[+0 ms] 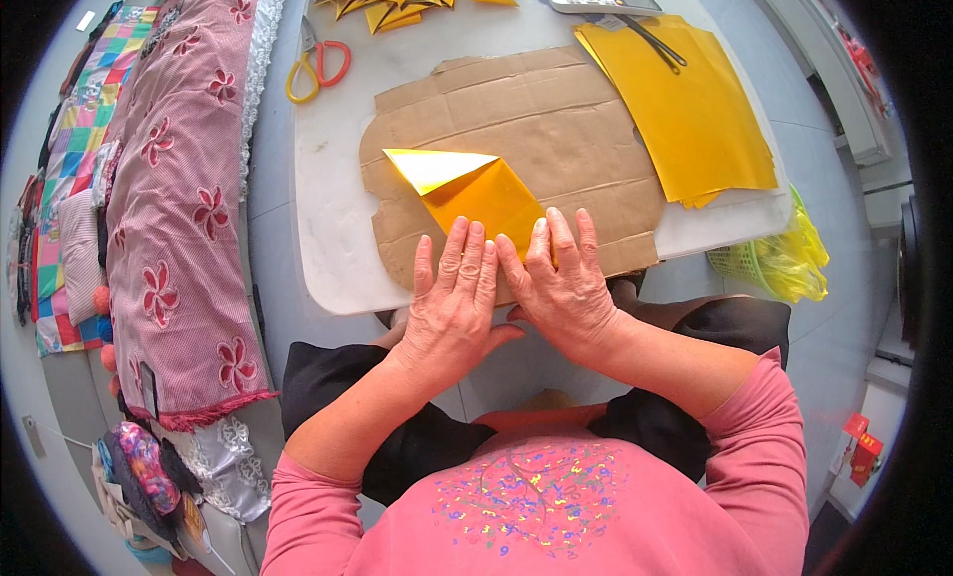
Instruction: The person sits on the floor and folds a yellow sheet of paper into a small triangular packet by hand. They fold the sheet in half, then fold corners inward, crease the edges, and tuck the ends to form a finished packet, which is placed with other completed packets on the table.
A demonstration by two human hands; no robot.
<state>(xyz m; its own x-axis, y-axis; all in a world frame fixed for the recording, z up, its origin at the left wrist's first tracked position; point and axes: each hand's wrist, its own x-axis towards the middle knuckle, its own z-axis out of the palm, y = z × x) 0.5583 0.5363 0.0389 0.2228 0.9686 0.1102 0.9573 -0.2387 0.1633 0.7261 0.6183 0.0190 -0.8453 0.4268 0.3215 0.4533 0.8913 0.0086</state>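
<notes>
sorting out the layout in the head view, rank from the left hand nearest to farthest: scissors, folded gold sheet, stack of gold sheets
From the left hand:
1. folded gold sheet, under its fingertips on the cardboard
2. scissors, far left of the board
3. stack of gold sheets, far right

Pink top with colourful speckled print, sleeves pushed up.

The folded sheet point(476, 194) is glossy gold paper, like the smooth shiny stack point(695, 119) at the counter's right edge. The cardboard point(566, 129) beneath is matt, creased and rough; the white counter point(328, 179) looks smooth.
</notes>
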